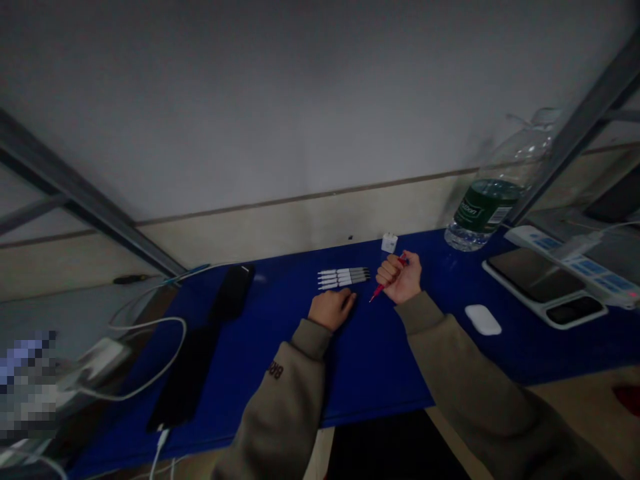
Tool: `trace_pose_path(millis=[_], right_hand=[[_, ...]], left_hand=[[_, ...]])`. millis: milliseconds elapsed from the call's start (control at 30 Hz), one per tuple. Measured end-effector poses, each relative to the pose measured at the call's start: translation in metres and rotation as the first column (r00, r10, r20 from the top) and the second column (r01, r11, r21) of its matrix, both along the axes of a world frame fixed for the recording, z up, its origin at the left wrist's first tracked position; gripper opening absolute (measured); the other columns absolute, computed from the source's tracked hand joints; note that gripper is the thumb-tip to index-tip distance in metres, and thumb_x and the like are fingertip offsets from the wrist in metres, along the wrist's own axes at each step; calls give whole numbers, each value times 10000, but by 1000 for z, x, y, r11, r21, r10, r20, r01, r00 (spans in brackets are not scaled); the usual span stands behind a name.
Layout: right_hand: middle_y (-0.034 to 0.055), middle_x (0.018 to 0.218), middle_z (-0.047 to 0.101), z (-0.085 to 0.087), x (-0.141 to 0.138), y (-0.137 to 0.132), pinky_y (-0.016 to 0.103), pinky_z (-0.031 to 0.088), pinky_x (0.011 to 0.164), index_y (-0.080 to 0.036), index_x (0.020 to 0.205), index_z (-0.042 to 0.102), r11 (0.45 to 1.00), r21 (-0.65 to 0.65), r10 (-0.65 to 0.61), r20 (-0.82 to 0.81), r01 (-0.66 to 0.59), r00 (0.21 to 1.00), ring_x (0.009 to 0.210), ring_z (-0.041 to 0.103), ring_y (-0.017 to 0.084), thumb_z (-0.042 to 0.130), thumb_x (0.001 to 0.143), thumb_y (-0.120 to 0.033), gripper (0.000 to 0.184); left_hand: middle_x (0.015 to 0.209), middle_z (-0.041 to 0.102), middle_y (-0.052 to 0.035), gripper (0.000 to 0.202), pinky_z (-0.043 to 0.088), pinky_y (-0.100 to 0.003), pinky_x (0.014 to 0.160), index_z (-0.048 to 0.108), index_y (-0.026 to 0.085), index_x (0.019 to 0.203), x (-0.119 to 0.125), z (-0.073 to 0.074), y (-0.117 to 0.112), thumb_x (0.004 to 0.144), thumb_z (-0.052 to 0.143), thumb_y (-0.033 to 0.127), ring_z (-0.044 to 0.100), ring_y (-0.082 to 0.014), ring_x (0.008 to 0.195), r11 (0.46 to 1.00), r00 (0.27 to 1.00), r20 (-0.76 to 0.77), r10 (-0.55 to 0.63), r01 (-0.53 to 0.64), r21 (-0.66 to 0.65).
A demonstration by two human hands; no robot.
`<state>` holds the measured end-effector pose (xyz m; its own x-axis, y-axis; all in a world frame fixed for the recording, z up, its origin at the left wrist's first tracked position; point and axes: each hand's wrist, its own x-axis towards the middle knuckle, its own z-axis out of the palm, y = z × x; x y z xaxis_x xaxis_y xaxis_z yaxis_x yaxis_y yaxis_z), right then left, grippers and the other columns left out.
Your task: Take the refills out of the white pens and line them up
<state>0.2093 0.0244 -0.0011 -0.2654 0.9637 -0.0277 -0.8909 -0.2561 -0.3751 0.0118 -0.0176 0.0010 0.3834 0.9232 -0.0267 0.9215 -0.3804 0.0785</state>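
Note:
My right hand (400, 278) is closed around a red pen (381, 291), whose tip points down and to the left, toward the blue tabletop (380, 353). My left hand (333, 309) rests palm down on that tabletop with its fingers curled, holding nothing. It lies just in front of a neat row of several white pens (343, 278) with dark tips, close to but apart from them. A small white charger cube (389, 243) stands beyond my right hand, near the wall.
Right of my hands are a white mouse (483, 319), a water bottle (493, 200) with a green label, a dark tablet on a white stand (535, 283), and a power strip (570, 267). A long black pad (200, 347) and white cables (145, 360) lie left. Grey metal uprights (83, 193) frame the desk.

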Motion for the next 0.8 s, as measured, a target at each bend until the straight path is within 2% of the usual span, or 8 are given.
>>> trace_pose_path(millis=[400, 633, 800], right_hand=[[-75, 404, 177, 1, 0, 0, 258, 130, 337, -235, 532, 151, 1000, -21, -10, 11, 10, 1000, 361, 114, 83, 399, 790, -471, 428], [-77, 403, 182, 4, -1, -1, 254, 145, 340, -232, 527, 163, 1000, -24, -11, 48, 12, 999, 360, 120, 81, 408, 796, -483, 442], [-77, 404, 179, 1, 0, 0, 256, 131, 342, -231, 531, 154, 1000, -15, -4, 15, 4, 1000, 359, 118, 82, 407, 784, -512, 454]], left_hand=[[815, 662, -62, 556, 442, -297, 646, 605, 241, 945, 1, 2, -1, 928, 145, 553, 630, -210, 751, 1000, 1000, -1, 5, -5, -11], [841, 662, -76, 549, 454, -318, 693, 612, 239, 973, 1, 3, -1, 932, 155, 540, 630, -216, 779, 999, 1000, 3, 15, -14, -39], [843, 663, -75, 541, 455, -316, 699, 608, 241, 986, 1, 3, -1, 932, 159, 538, 631, -214, 784, 999, 1000, 4, 9, -9, -44]])
